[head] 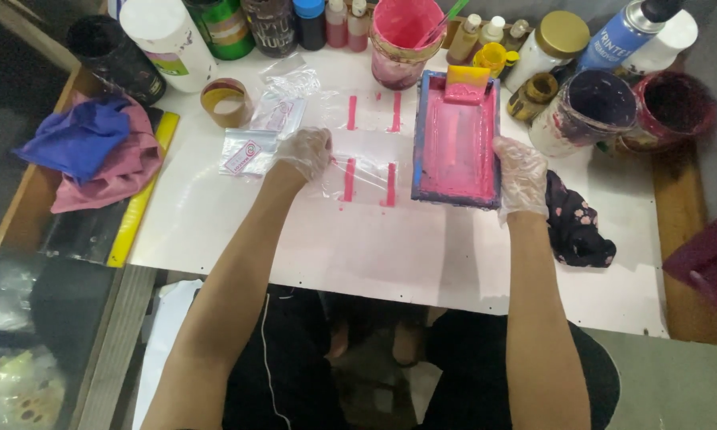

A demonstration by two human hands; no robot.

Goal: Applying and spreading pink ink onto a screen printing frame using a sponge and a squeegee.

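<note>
L hand (304,153), gloved, fingers curled, prob. pinching clear bag (358,163) at 9 o'clock of pink screen frame (456,143); R hand (522,177) grips frame's 4 o'clock edge.

White worktable (374,263) on wooden frame (689,295); grey floor (669,382) beneath.

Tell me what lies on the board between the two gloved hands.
In the head view, between the left hand and right hand: pink stripes and the pink-inked screen frame.
</note>
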